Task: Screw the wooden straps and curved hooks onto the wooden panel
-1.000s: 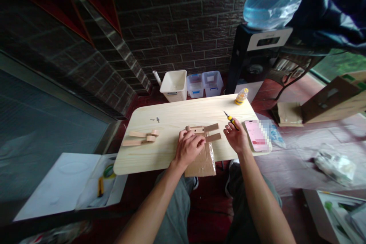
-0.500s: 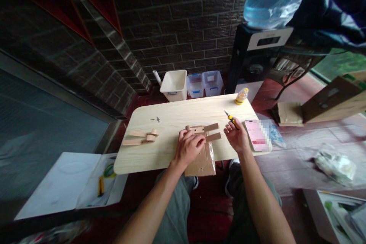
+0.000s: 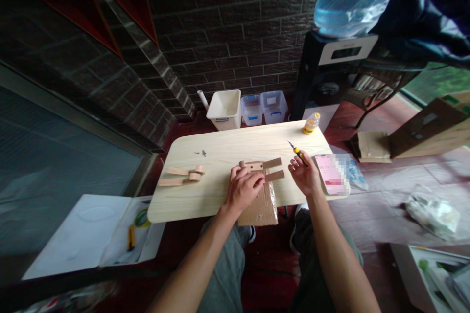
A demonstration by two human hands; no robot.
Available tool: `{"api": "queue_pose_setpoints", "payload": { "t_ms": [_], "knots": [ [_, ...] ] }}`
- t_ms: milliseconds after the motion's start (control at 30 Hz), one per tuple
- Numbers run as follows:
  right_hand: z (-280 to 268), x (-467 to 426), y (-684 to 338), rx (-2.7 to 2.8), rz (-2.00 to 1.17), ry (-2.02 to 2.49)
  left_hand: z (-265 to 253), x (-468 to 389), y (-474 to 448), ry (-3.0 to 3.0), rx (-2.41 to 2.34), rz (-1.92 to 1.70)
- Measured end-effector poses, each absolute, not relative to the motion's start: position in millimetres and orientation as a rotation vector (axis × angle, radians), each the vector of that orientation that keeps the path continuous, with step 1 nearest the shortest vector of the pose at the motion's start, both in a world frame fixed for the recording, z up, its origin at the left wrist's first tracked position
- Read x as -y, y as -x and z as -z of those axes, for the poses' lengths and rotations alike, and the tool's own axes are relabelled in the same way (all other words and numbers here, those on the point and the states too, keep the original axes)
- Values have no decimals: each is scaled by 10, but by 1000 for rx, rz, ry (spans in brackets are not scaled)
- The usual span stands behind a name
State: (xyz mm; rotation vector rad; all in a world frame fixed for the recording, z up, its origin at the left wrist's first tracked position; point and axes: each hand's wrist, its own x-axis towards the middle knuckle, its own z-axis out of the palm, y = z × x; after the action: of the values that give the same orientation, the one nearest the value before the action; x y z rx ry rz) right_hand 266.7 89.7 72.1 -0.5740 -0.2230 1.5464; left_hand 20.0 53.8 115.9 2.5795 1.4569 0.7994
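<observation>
My left hand [image 3: 245,187] rests palm down with curled fingers over a light brown strip piece [image 3: 273,162] with dark holes, and holds it on the table. Flat ends of the piece reach out to the right of the fingers; the part beneath the palm is hidden. Under it lies a cardboard sheet [image 3: 258,211], which hangs past the table's near edge. Raised to the right of the piece, my right hand [image 3: 305,176] is closed around a screwdriver [image 3: 300,154] with a yellow and black handle. Its tip points up and left, apart from the piece.
On the table [image 3: 220,149], curled light brown strips [image 3: 189,174] and small dark metal bits [image 3: 203,153] lie left. A phone [image 3: 330,173] and a yellow-capped container [image 3: 311,123] are at the right. Bins [image 3: 224,107] stand behind; an open white case [image 3: 121,230] sits lower left.
</observation>
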Motion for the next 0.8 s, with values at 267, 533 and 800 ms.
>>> {"api": "queue_pose_setpoints", "payload": {
  "t_ms": [267, 533, 800],
  "knots": [
    [-723, -898, -2664, 227, -1544, 575, -1151, -542, -198, -2565, -1471, -806],
    [-724, -898, -2668, 221, -1540, 569, -1158, -540, -189, -2559, -1446, -799],
    [-724, -893, -2665, 227, -1535, 578, -1153, -545, -178, -2560, -1434, -799]
  ]
}}
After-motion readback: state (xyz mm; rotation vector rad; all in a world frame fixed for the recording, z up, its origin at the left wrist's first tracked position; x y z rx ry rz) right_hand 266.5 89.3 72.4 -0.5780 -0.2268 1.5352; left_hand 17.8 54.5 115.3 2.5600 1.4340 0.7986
